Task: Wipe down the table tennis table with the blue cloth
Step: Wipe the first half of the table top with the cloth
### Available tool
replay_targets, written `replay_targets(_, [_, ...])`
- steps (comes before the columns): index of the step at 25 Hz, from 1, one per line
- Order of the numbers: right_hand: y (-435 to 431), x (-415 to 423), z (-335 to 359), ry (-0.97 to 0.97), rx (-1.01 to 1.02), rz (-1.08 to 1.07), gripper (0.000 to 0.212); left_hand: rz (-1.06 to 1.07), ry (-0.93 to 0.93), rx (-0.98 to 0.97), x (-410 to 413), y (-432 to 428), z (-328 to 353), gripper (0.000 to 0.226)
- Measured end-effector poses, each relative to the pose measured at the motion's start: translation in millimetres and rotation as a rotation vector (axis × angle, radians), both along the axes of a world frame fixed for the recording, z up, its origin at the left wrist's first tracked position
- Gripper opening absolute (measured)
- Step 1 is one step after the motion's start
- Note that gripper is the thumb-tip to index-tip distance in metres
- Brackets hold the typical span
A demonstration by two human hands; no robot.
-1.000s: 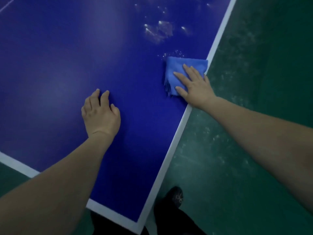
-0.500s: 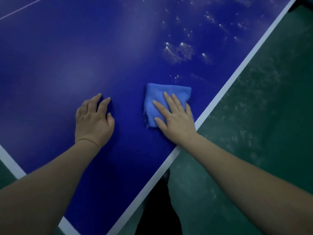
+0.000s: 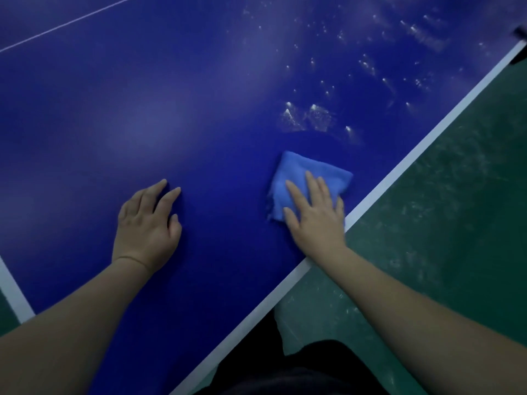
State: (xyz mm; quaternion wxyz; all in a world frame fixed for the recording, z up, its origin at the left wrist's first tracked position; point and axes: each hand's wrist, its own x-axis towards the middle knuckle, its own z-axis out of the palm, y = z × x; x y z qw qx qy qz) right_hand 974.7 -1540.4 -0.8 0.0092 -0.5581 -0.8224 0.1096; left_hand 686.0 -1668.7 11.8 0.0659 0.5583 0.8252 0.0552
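Pressing flat on the blue cloth (image 3: 308, 178), the right hand (image 3: 315, 216) has straight fingers; the left hand (image 3: 148, 220) rests flat on the bench (image 3: 142, 109).

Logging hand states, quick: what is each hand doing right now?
Left hand: open, resting on the table, holding nothing.
Right hand: open, straight fingers pressing the cloth.

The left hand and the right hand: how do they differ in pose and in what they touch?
The left hand rests directly on the dark blue table tennis table; the right hand presses a folded light blue cloth. The left hand's fingers are slightly bent; the right hand's are straight. The left hand lies further in; the right hand is beside the white edge line. Both are palm down.
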Motion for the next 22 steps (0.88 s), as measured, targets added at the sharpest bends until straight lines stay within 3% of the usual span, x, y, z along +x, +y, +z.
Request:
replay_targets(3, [53,-25,6,-0.013,0.011,0.213,0.057,0.019,-0.004,-0.012,-1,1,1,0.059])
replay_targets(6, [113,18,10,-0.04,-0.021,-0.098,0.055,0.045,-0.018,-0.015,4,2,2,0.06])
replay_targets(9, [97,64,11,-0.016,-0.025,-0.33,0.055,0.236,-0.068,-0.029,33,15,1,0.052])
replay_targets(13, [39,20,7,-0.069,-0.019,-0.071,0.056,0.35,-0.11,-0.015,52,24,-2,0.049])
replay_targets(18, [108,-84,2,0.023,-0.001,0.357,0.052,0.355,-0.072,0.012,51,23,-6,0.048])
replay_targets(20, [160,-99,3,-0.011,-0.02,0.32,0.054,0.356,-0.087,0.012,50,23,-5,0.048])
replay_targets(22, [204,-76,5,-0.026,-0.047,0.097,0.055,0.363,-0.105,0.011,47,23,-4,0.049])
